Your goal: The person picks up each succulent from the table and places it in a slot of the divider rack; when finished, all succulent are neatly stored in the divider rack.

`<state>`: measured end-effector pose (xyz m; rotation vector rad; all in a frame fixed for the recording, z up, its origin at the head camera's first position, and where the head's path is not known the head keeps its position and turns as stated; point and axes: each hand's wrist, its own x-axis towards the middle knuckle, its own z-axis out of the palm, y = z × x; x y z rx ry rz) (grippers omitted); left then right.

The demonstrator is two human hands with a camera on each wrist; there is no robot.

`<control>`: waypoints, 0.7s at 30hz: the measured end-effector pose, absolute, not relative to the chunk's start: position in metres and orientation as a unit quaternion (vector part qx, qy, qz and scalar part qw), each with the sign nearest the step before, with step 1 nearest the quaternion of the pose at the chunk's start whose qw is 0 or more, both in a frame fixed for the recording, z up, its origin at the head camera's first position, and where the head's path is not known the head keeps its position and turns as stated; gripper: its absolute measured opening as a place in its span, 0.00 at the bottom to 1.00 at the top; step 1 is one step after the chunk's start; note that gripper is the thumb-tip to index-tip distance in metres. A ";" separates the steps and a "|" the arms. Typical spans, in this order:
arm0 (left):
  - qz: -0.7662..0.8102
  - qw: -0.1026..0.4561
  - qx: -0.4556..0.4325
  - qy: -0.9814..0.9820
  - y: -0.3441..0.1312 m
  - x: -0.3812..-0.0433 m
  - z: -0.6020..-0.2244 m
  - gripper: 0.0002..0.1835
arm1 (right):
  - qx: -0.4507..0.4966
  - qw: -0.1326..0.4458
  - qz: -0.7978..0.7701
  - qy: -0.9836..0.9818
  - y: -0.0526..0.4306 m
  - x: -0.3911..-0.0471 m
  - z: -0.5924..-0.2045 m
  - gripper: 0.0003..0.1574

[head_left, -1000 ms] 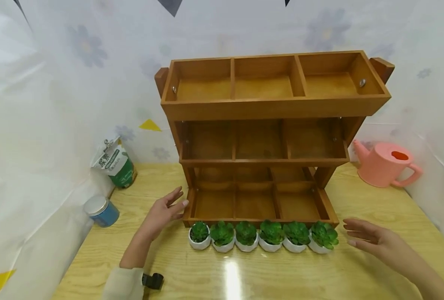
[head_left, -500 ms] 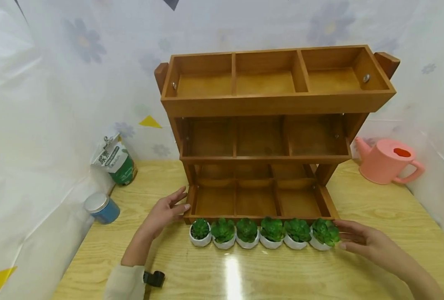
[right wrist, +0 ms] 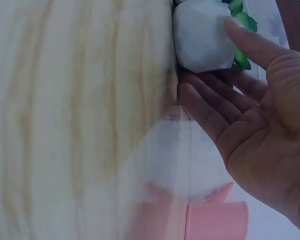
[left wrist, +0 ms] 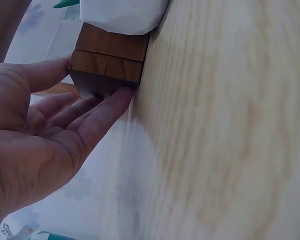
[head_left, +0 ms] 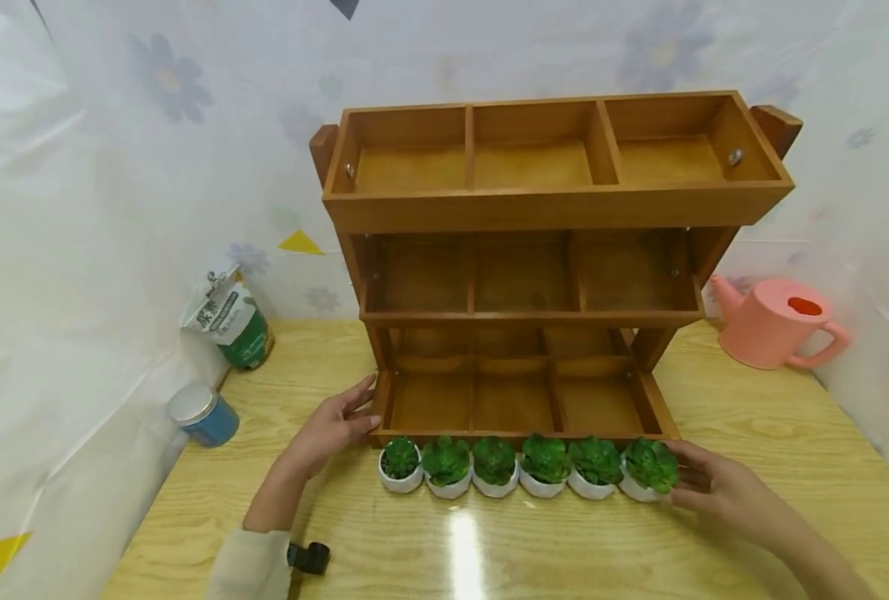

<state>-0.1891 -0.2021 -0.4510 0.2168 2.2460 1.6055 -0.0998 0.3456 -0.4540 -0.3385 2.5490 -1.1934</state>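
Note:
A brown wooden three-tier shelf [head_left: 556, 210] with divided compartments stands on the table. My left hand [head_left: 337, 427] touches the left end of its bottom tier. In the left wrist view, the thumb meets the wood's upper corner while fairly straight fingers rest on the end face. Several green succulents in white faceted pots line the shelf's front edge. At the rightmost potted succulent [head_left: 645, 468] is my right hand [head_left: 721, 492]. Its thumb lies against the white pot [right wrist: 202, 37] in the right wrist view, and its extended fingers reach the shelf's end; their tips are partly hidden.
Left of the shelf are a blue jar [head_left: 204, 415] with a silver lid and a green-and-white bag [head_left: 236, 323] closed by a clip. A pink watering can [head_left: 770, 325] stands to the right. Patterned sheeting [head_left: 114, 208] borders the table [head_left: 384, 550].
My right hand has moved left, from beside the row to the rightmost pot and shelf corner. My left hand has come slightly closer to the shelf and touches it. The pots keep their places.

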 end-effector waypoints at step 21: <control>0.581 0.203 0.072 0.785 -0.204 -0.190 -0.453 0.38 | -0.095 0.076 -0.345 0.931 0.338 -0.098 -0.454 0.44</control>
